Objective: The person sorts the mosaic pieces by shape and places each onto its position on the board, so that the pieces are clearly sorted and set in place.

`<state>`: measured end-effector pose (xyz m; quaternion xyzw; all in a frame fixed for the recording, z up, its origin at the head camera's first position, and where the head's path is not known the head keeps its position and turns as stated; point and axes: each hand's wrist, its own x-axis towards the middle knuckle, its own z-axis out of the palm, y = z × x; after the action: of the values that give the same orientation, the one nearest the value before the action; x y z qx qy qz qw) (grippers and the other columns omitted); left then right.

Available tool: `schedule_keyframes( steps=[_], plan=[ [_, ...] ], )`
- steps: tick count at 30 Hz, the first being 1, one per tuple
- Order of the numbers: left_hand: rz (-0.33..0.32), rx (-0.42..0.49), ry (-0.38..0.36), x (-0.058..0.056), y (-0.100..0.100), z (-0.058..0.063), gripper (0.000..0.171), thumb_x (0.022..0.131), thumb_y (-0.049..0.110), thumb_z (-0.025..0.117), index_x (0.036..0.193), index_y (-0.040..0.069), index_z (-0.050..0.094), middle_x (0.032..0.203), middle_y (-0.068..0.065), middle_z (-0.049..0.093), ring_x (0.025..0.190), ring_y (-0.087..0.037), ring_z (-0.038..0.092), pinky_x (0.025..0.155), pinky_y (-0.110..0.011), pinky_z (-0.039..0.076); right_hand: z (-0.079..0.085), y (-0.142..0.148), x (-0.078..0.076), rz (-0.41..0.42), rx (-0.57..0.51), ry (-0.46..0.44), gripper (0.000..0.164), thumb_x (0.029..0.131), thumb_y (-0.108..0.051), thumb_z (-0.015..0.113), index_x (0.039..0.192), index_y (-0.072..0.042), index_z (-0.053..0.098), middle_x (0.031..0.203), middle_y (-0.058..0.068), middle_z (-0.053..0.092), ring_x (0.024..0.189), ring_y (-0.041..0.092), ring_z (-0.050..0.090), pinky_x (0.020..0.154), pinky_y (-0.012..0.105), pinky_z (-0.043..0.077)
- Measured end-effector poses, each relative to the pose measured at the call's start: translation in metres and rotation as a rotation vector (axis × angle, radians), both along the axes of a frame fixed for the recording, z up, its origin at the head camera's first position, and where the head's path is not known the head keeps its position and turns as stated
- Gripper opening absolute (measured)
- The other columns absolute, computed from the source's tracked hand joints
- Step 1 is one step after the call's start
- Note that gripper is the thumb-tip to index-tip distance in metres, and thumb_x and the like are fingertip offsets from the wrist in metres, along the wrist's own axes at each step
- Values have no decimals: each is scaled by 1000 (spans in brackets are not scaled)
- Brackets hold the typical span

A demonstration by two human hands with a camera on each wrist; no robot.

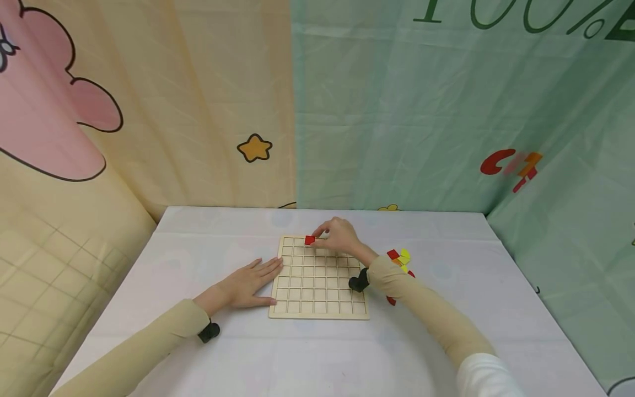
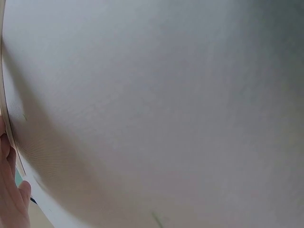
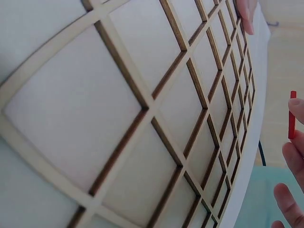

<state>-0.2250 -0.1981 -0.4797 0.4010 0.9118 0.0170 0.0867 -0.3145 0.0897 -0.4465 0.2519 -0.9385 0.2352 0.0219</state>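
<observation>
A light wooden grid board [image 1: 319, 318] with square openings lies on the white table. My right hand [image 1: 339, 236] reaches over its far edge and pinches a small red square tile [image 1: 310, 240] above the far left part of the grid. In the right wrist view the red tile [image 3: 292, 115] shows edge-on between thumb and fingertips. My left hand [image 1: 249, 284] lies flat with spread fingers, its fingertips and thumb touching the board's left edge. Part of the left hand [image 2: 13, 190] shows at the board's edge in the left wrist view.
Right of the board, partly hidden by the right forearm, lie several red tiles [image 1: 393, 254] and yellow tiles [image 1: 405, 253]. A white cloth [image 1: 238, 358] covers the table. Printed curtains [image 1: 347, 138] hang behind it and at both sides. Each wrist wears a small black camera [image 1: 359, 280].
</observation>
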Motion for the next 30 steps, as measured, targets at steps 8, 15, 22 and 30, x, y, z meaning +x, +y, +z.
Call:
schedule_keyframes(
  steps=[8, 15, 22, 30],
  plan=[
    [-8, 0, 2, 0, 1, 0, 88, 92, 68, 38, 154, 8, 19, 162, -7, 14, 150, -23, 15, 121, -49, 17, -6, -13, 0, 16, -4, 1, 23, 78, -38, 78, 94, -22, 78, 89, -6, 75, 87, 17, 65, 71, 27, 50],
    [-13, -11, 13, -1, 1, -1, 88, 92, 68, 37, 154, 8, 19, 162, -7, 13, 150, -22, 14, 121, -49, 16, -10, -18, 1, 22, 9, 20, 23, 76, -38, 78, 93, -22, 78, 85, -6, 74, 79, 11, 60, 66, 23, 46],
    [-7, -15, 12, -1, 1, 0, 89, 92, 69, 36, 154, 8, 19, 162, -7, 13, 150, -22, 14, 121, -48, 16, -13, -23, 0, 40, 8, 48, 24, 76, -39, 79, 92, -21, 79, 85, -6, 75, 73, 9, 59, 61, 19, 44],
    [-1, -30, 2, 0, 1, 1, 89, 92, 69, 35, 154, 8, 18, 163, -7, 13, 150, -22, 13, 121, -48, 16, -16, -34, -2, 44, 33, 39, 26, 77, -41, 78, 93, -21, 79, 84, -6, 74, 63, 8, 50, 56, 19, 36]
  ],
)
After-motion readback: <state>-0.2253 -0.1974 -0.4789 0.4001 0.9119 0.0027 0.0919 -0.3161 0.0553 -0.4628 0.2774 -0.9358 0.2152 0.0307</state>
